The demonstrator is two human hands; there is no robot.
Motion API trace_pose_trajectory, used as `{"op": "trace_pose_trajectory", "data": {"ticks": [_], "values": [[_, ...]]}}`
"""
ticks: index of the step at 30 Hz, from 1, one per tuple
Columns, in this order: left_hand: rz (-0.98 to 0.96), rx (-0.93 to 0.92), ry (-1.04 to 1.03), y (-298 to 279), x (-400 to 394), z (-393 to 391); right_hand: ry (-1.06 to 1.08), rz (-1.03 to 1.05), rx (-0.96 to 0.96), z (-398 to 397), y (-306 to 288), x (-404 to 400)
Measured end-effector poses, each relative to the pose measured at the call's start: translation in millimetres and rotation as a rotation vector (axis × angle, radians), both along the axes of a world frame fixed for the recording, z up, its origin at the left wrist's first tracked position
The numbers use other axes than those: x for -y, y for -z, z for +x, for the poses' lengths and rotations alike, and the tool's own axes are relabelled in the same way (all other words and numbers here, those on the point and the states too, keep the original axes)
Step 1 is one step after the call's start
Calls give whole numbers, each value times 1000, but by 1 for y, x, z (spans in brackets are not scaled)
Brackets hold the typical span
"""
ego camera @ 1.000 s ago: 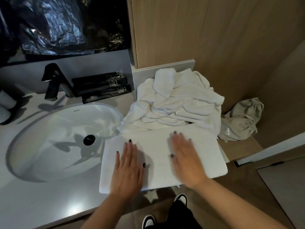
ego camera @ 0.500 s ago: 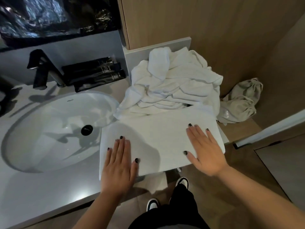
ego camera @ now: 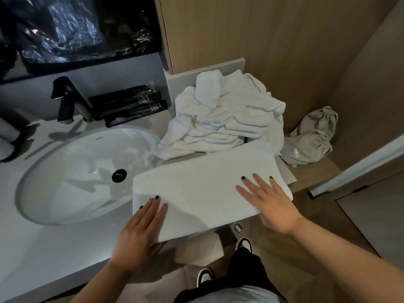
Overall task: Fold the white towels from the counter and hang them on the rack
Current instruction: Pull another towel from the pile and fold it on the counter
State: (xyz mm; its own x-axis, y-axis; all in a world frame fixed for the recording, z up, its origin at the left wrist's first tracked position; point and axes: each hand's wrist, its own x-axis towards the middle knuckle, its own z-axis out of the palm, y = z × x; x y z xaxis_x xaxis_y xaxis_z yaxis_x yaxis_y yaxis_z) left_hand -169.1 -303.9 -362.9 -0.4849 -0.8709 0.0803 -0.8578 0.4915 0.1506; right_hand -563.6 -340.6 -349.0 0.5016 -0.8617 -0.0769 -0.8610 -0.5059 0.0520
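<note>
A white towel [ego camera: 205, 186], folded into a long flat rectangle, lies on the counter [ego camera: 43, 259] to the right of the sink, its near edge overhanging the counter front. My left hand [ego camera: 140, 232] is at its near left corner, fingers on top and thumb tucked under the edge. My right hand [ego camera: 271, 202] rests flat on its right end with fingers spread. Behind it sits a crumpled pile of white towels [ego camera: 229, 119] against the wall. No rack is in view.
An oval white sink [ego camera: 65, 171] with a black faucet [ego camera: 65, 99] fills the left of the counter. Black toiletry tubes [ego camera: 129, 106] lie behind it. A beige drawstring bag [ego camera: 312, 138] sits on a wooden ledge at the right. Wooden panels stand behind.
My hands slid apart along the folded towel, the right one to its right end. The left one drew back to the near left corner and its thumb went under the edge.
</note>
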Motion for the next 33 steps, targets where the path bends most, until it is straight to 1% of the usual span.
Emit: {"op": "trace_pose_trajectory", "data": {"ticks": [2, 5, 8, 11, 15, 19, 21, 23, 24, 26, 30, 33], "values": [[3, -45, 25, 0, -8, 9, -13, -18, 56, -8, -2, -4], [13, -184, 11, -5, -12, 19, 31, 73, 219, -21, -10, -1], [83, -302, -92, -18, -6, 26, 196, 226, 376, -32, -29, 10], [186, -440, -224, -33, 6, 28, 362, 342, 457, -37, -51, 29], [209, -540, -372, -41, 24, 22, 538, 506, 605, -39, -66, 60], [216, -708, -546, -37, 35, 15, 618, 521, 800, -42, -69, 74], [210, -794, -633, -36, 39, 10, 660, 493, 895, -44, -62, 73], [206, -843, -688, -34, 43, 0, 722, 436, 966, -46, -50, 73], [203, -846, -711, -35, 44, -5, 721, 384, 952, -45, -46, 72], [187, -812, -760, -33, 48, -15, 668, 275, 828, -40, -40, 72], [93, -588, -821, -27, 59, -19, 626, 147, 594, -32, -33, 76], [87, -458, -839, -28, 66, -20, 616, 32, 457, -28, -29, 83]]}}
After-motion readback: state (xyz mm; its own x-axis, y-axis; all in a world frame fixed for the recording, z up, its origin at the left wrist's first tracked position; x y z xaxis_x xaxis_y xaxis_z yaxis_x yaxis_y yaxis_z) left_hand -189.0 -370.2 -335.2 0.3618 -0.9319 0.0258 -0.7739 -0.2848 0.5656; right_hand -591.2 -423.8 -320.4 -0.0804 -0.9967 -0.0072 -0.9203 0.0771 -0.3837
